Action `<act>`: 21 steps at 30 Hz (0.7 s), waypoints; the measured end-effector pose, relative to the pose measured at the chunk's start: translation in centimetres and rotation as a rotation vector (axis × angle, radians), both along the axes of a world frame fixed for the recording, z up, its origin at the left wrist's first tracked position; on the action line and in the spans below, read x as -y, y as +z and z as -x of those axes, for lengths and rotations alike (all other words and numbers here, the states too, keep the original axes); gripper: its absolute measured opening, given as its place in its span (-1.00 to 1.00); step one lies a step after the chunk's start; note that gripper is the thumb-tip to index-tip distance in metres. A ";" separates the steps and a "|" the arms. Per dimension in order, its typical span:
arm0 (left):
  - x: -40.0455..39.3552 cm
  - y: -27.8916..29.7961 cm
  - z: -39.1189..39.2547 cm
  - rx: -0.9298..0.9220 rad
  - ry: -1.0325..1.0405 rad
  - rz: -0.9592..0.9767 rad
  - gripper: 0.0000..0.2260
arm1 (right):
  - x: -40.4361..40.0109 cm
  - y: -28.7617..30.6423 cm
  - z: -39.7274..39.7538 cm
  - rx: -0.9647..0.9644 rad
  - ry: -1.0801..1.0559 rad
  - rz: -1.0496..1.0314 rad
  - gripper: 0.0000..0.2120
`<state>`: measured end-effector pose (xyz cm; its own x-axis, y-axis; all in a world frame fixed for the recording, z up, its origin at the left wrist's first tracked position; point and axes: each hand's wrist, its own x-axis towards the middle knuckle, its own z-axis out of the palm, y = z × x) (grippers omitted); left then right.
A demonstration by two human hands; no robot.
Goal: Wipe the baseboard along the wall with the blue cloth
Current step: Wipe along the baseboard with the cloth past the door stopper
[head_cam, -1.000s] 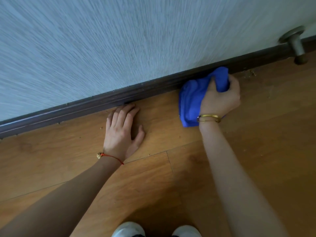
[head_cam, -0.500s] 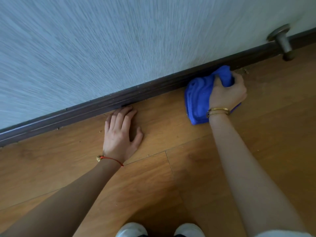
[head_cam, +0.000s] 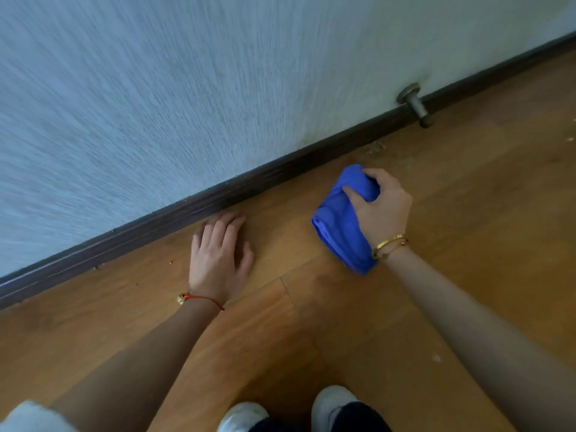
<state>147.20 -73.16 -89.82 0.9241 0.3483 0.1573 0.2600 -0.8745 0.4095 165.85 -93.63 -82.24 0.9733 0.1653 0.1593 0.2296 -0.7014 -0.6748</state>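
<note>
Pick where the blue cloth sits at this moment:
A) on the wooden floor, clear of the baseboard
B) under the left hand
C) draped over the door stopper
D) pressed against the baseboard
A: the right hand grips the blue cloth on the wooden floor, with bare floor showing between it and the baseboard.

left hand (head_cam: 218, 254) flat, fingers spread, palm down, right hand (head_cam: 381, 207) fisted, both arms extended

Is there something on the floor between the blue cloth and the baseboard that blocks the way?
Nothing visible blocks it. Only bare floor lies between the blue cloth, bunched in the right hand, and the baseboard.
</note>
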 end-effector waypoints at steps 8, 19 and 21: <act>4.0 3.6 -5.1 0.054 -0.178 0.030 -0.60 | 7.4 3.3 -1.5 -0.113 -0.070 0.037 -0.75; 9.8 0.2 -12.2 -0.017 -0.029 0.037 -0.55 | 5.4 -4.2 -11.3 -0.006 0.006 -0.128 -0.79; 10.3 0.0 -12.5 -0.025 0.018 0.011 -0.54 | 4.3 -5.0 -12.3 0.016 -0.008 -0.172 -0.77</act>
<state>159.73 -83.50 -89.80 0.9214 0.3663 0.1302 0.2856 -0.8651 0.4124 178.12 -97.95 -87.29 0.9715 0.1266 0.2002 0.2363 -0.5774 -0.7815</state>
